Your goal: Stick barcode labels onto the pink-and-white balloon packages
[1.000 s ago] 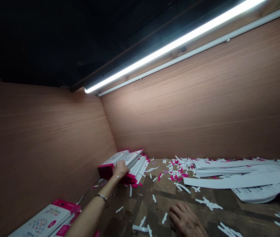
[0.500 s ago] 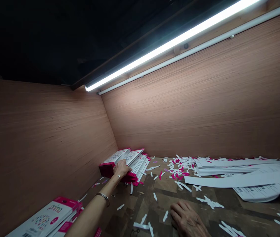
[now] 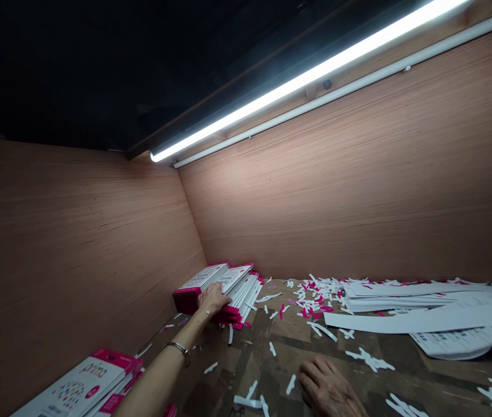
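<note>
My left hand reaches far into the back left corner and rests on a slanted stack of flat pink-and-white cartons, fingers curled over its front edge. A ring and a metal bracelet show on that arm. My right hand lies flat on the dark worktop near the bottom edge, fingers spread, holding nothing, among white paper offcuts.
Wooden walls close the bench on the left and back, with a lit tube lamp overhead. A second carton pile sits at bottom left. White printed sheets are stacked at right. Pink and white scraps litter the middle.
Almost nothing has moved. My left hand stays on the far carton stack and my right hand stays flat on the worktop; the view shifts only slightly.
</note>
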Motion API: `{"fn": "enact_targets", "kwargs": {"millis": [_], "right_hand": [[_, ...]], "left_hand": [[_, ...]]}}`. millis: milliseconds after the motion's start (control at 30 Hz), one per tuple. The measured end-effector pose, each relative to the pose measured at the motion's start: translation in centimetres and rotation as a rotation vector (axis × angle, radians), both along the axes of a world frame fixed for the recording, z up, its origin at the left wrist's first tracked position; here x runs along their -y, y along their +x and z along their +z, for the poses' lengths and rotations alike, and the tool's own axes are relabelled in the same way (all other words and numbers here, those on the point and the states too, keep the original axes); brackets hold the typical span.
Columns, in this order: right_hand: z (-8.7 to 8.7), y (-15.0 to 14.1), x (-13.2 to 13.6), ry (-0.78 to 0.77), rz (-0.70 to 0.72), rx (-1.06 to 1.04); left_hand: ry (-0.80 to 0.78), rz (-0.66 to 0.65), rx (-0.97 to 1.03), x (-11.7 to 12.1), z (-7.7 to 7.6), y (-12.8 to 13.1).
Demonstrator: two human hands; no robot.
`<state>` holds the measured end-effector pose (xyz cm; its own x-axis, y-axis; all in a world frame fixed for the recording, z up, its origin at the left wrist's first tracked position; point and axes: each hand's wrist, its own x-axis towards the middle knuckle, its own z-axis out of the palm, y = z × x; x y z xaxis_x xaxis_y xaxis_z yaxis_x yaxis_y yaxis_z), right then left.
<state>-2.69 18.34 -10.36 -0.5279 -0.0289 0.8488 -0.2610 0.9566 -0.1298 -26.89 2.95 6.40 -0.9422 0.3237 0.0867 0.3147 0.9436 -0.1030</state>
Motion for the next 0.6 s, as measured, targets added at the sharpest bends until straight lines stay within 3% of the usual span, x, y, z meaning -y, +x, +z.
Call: {"fn": "enact_targets", "kwargs": {"millis": [367,600], "right_hand": [[-0.1,0.0,-0.2,0.032,0.004,0.046],[0.2,0.1,-0.1,0.009,0.011,0.016]], "left_hand": [[-0.059,-0.039,-0.024,-0.1,-0.3,0.0],[-0.146,-0.156,-0.206,-0.4,-0.7,1.0]]}}
